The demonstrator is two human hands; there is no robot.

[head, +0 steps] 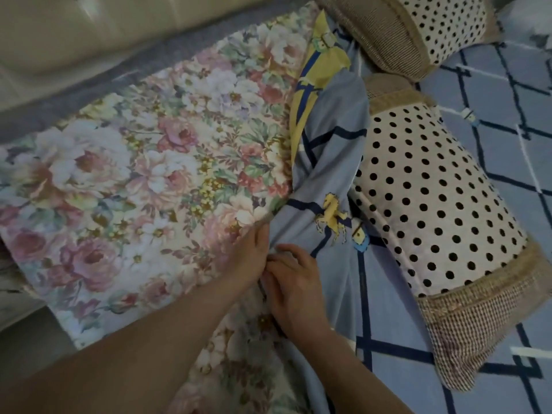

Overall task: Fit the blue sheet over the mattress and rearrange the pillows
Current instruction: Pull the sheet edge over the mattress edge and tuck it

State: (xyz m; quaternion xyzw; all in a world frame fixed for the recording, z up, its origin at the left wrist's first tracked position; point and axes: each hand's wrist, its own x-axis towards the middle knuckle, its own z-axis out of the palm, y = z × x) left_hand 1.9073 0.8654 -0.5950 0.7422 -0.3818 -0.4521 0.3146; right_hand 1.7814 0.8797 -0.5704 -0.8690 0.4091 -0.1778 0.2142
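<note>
The blue sheet (328, 162) with dark lattice lines and yellow horse prints lies bunched in a ridge down the middle and flat at the right. A floral-covered mattress (143, 180) fills the left. My left hand (249, 258) presses at the floral corner where it meets the blue sheet. My right hand (294, 282) pinches the blue sheet's edge right beside it. Two polka-dot pillows with woven tan ends lie on the blue sheet, one near (433, 210), one far (418, 28).
A cream padded headboard (74, 28) runs along the top left behind a grey strip (89, 94). At the lower left, the mattress edge drops off to a pale floor (27, 339).
</note>
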